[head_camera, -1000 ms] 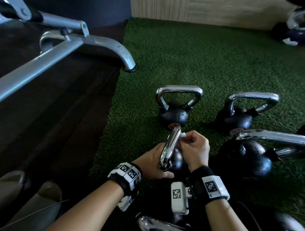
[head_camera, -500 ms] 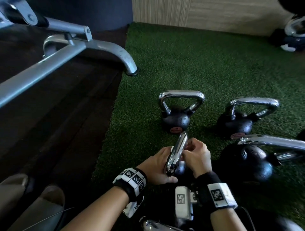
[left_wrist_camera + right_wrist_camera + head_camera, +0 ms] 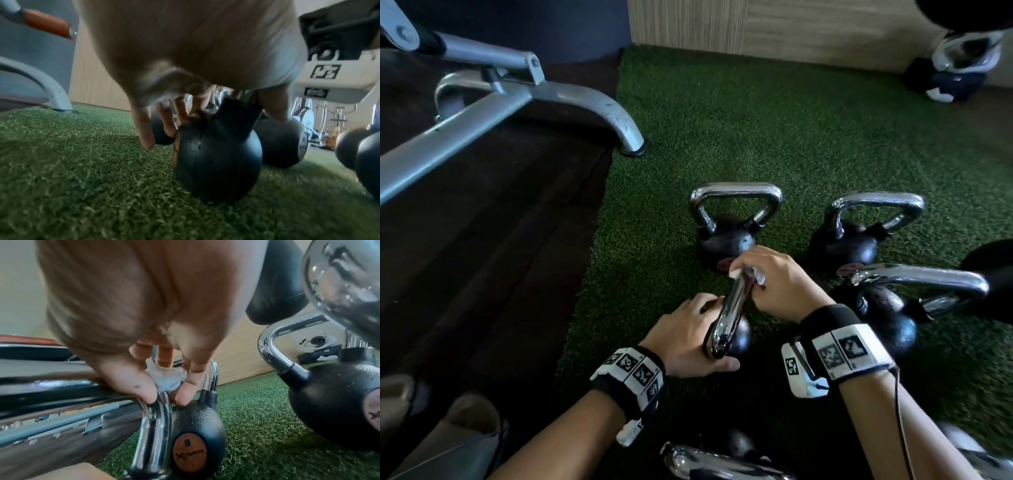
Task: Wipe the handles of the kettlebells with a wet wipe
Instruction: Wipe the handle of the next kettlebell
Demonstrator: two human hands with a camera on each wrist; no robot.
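On the green turf stands a small black kettlebell with a chrome handle, seen end-on in the head view. My left hand holds it at the base of the handle, thumb on one side and fingers on the other; in the left wrist view those fingers rest on the black ball. My right hand pinches a crumpled white wet wipe around the handle's far end. The right wrist view shows the wipe between thumb and fingers at the handle's bend.
Two more kettlebells stand just beyond, a larger one at the right, and another chrome handle lies below my wrists. A grey bench frame with its foot occupies the dark floor to the left.
My right hand has slid the wipe up the handle and now covers its far end. My left hand has kept its hold on the kettlebell.
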